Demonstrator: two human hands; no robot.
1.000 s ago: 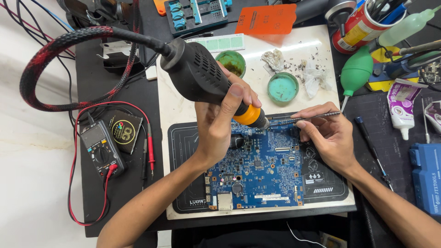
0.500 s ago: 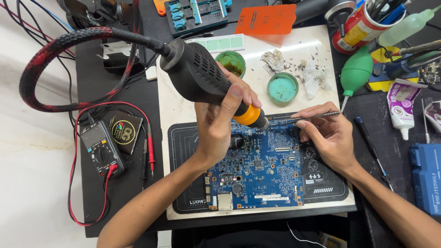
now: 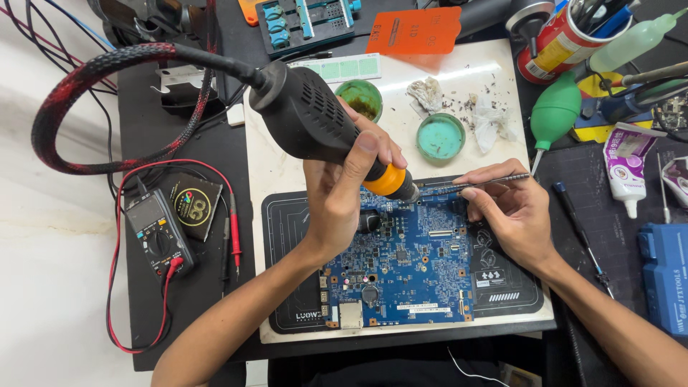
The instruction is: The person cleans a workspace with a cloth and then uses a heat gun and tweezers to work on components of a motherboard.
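My left hand grips a black hot-air gun with an orange collar, its nozzle pointing down at the top edge of a blue circuit board. A braided red-and-black hose loops away from the gun to the left. My right hand holds metal tweezers whose tips reach toward the nozzle over the board's top edge. The board lies on a black work mat on a white slab.
A multimeter with red leads lies at the left. Two round green tins, a green blower bulb, a can of tools, a white tube and a blue case crowd the top and right.
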